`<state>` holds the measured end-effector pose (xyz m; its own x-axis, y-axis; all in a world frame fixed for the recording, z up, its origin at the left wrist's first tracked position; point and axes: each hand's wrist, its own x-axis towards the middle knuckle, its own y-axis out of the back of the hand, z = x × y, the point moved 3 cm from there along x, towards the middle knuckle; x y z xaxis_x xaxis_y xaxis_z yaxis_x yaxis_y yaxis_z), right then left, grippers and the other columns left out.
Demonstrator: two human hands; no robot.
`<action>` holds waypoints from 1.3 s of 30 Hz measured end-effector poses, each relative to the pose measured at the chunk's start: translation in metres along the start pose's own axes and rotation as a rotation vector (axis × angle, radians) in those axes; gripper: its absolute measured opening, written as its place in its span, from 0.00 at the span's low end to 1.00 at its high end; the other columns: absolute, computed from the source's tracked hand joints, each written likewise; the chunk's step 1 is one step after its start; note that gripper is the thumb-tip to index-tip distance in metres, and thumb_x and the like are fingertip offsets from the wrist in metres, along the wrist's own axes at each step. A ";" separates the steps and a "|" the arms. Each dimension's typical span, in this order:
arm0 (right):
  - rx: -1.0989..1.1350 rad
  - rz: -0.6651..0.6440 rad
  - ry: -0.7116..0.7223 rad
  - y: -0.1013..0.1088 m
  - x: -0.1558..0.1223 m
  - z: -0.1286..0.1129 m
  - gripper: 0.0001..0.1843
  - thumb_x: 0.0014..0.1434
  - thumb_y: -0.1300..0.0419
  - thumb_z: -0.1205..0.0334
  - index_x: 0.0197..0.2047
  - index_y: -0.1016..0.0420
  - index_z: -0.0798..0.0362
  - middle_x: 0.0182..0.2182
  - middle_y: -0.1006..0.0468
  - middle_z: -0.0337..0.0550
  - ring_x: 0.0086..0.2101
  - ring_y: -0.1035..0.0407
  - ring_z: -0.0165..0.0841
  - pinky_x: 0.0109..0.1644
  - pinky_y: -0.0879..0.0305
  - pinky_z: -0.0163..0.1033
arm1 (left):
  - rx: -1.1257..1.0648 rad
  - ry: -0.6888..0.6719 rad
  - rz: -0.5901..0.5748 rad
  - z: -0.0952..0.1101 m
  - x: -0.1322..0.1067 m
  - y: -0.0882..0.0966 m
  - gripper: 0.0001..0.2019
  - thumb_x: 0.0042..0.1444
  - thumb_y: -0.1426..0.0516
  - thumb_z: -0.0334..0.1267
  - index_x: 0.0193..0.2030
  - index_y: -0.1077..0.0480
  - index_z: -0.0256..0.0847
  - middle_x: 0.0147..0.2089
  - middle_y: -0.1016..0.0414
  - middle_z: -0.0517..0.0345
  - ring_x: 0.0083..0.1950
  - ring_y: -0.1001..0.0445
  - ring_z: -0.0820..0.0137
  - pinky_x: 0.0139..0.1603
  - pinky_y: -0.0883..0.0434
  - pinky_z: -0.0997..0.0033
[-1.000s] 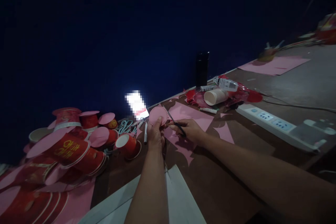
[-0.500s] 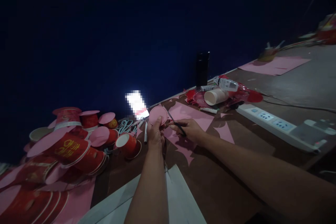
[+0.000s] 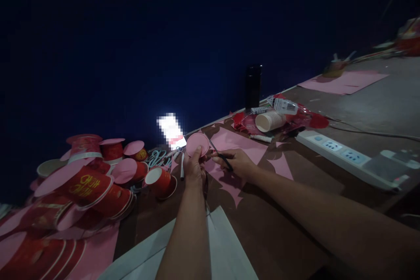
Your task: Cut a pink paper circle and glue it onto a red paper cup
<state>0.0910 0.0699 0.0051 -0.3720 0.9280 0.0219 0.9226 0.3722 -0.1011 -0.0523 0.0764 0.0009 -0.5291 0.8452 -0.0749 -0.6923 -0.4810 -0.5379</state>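
Note:
My left hand [image 3: 193, 171] grips a round pink paper disc [image 3: 197, 141], thumb laid on its face; a thin circular line runs near the rim. My right hand [image 3: 241, 164] is closed around a pair of dark-handled scissors [image 3: 227, 162], whose blade points up and left, close to the disc's right edge. Beneath both hands lies a cut-up pink sheet [image 3: 247, 144] with curved notches. A white marker [image 3: 182, 166] rests just left of my left hand, and a red paper cup [image 3: 165, 183] lies tilted beyond it.
Red cups with pink discs [image 3: 87, 186] are heaped at the left. A white power strip [image 3: 341, 153] crosses the right side. A stack of white cups [image 3: 269, 121] lies by red plastic wrapping [image 3: 316, 120]. A black cylinder [image 3: 253, 86] stands at the back edge, a bright blurred screen [image 3: 171, 129] left of it.
Almost nothing differs. Both hands, the disc and the scissors stay in nearly the same place, with only a tiny shift of the view.

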 end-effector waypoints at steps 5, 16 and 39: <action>0.021 0.004 -0.003 0.000 0.001 0.002 0.24 0.43 0.33 0.51 0.41 0.22 0.58 0.16 0.35 0.33 0.18 0.43 0.23 0.21 0.46 0.30 | 0.000 -0.008 -0.006 0.002 0.000 0.000 0.21 0.34 0.34 0.33 0.38 0.32 0.36 0.29 0.29 0.62 0.21 0.31 0.78 0.20 0.34 0.80; -0.003 0.005 -0.014 0.000 -0.002 -0.003 0.25 0.43 0.33 0.49 0.41 0.21 0.59 0.16 0.34 0.33 0.18 0.43 0.23 0.21 0.46 0.30 | -0.026 0.014 0.004 0.001 0.000 0.000 0.19 0.33 0.34 0.33 0.35 0.33 0.36 0.28 0.29 0.62 0.22 0.30 0.78 0.20 0.35 0.81; -0.032 0.003 -0.003 -0.002 -0.002 -0.004 0.25 0.44 0.34 0.49 0.40 0.21 0.58 0.16 0.35 0.34 0.18 0.43 0.23 0.21 0.46 0.29 | -0.023 -0.016 0.030 0.005 0.002 0.001 0.20 0.32 0.33 0.34 0.35 0.32 0.37 0.29 0.29 0.61 0.23 0.31 0.78 0.21 0.35 0.82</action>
<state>0.0904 0.0679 0.0091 -0.3696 0.9290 0.0182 0.9264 0.3699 -0.0697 -0.0563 0.0763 0.0042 -0.5570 0.8269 -0.0778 -0.6648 -0.5000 -0.5550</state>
